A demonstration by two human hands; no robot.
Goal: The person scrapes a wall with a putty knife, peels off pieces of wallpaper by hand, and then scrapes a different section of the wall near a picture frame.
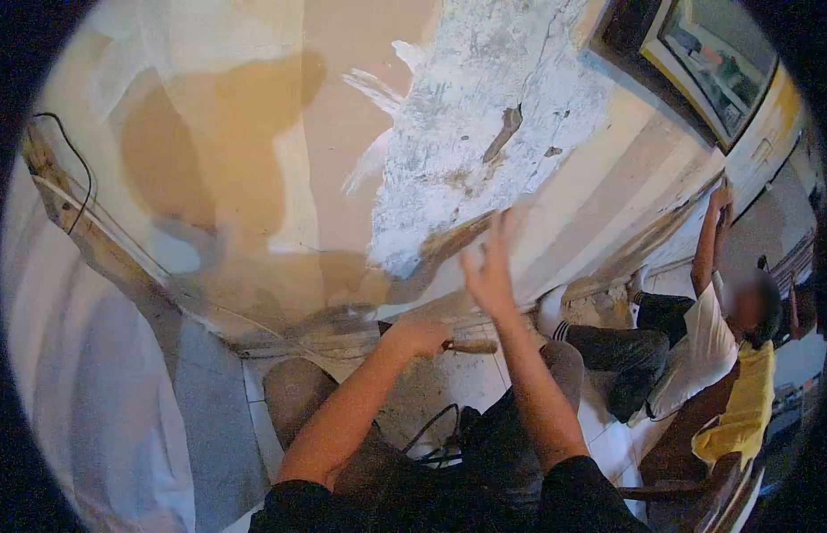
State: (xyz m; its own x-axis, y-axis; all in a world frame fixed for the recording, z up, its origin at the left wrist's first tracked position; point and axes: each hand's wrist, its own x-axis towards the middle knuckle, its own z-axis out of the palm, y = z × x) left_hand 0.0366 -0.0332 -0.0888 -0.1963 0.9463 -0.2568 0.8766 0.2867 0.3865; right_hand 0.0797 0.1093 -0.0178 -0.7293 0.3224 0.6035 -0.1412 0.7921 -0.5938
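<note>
My left hand is closed around a tool with a wooden handle, low in front of the wall. The handle sticks out to the right of the fist, and a dark blade edge shows at its left. My right hand is raised before the wall, its fingers stretched out and slightly blurred, with nothing visible in it. Behind it lies a rough white patch with cracks and small holes, bordered by peeling beige paint.
Another person sits at the right, one arm raised to the wall. A framed picture hangs at the upper right. Pale cloth covers something at the left. A black cable hangs at the left wall. Yellow cloth lies on a chair.
</note>
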